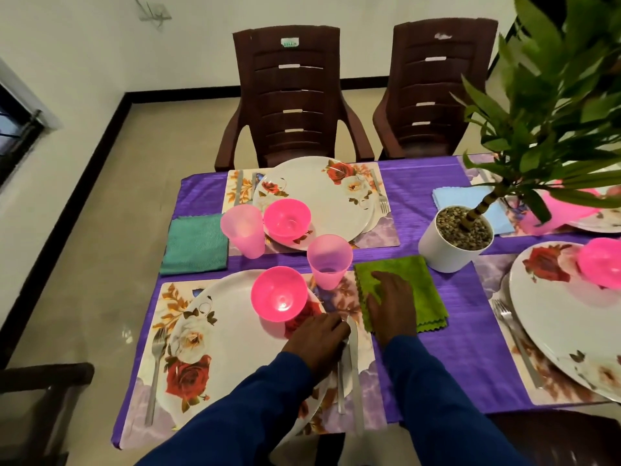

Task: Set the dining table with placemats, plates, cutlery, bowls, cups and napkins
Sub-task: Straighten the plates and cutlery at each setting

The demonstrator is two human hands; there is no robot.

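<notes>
My right hand (391,306) lies flat, fingers apart, on a folded green napkin (421,287) on the purple tablecloth. My left hand (317,343) rests on the right rim of the near floral plate (218,358), fingers touching the knife (354,368) beside it; whether it grips the knife is unclear. A pink bowl (279,292) sits on that plate and a pink cup (327,260) stands behind it. A fork (154,364) lies left of the plate on the floral placemat (168,297).
The far setting has a plate (322,196), pink bowl (285,218), pink cup (243,230) and teal napkin (195,243). A white potted plant (453,240) stands right of centre. Another plate (564,317) lies at right. Two brown chairs (289,95) face the table.
</notes>
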